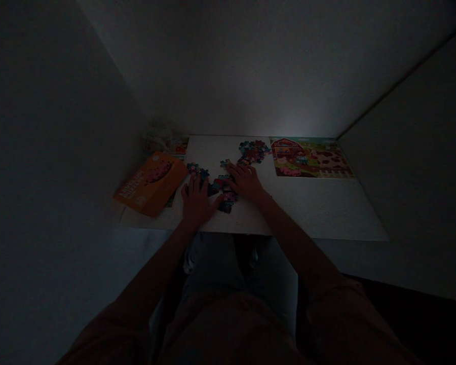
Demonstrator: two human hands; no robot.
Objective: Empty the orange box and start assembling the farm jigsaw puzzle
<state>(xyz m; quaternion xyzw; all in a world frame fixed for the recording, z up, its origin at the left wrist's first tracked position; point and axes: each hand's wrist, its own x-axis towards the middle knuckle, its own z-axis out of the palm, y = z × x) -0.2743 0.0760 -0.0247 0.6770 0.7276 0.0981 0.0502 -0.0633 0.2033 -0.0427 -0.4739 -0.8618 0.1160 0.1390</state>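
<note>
Loose jigsaw puzzle pieces point(228, 202) lie on the white table point(307, 208) around and under both hands. My left hand point(197, 203) rests low over them with its fingers spread, the fingertips touching pieces point(203, 174) on the left. My right hand point(246, 181) lies palm down with fingers stretched out over other pieces near the middle. Beyond its fingertips sits a heap of puzzle pieces point(254, 151). The light is very dim, so single pieces under the fingers are hard to make out.
An orange box point(152, 183) with a pink picture stands tilted at the left, partly over a printed sheet. Behind it is a crumpled clear plastic bag point(161, 136). A farm picture point(311, 158) lies at the back right. Walls point(243, 76) close in the table's back and sides.
</note>
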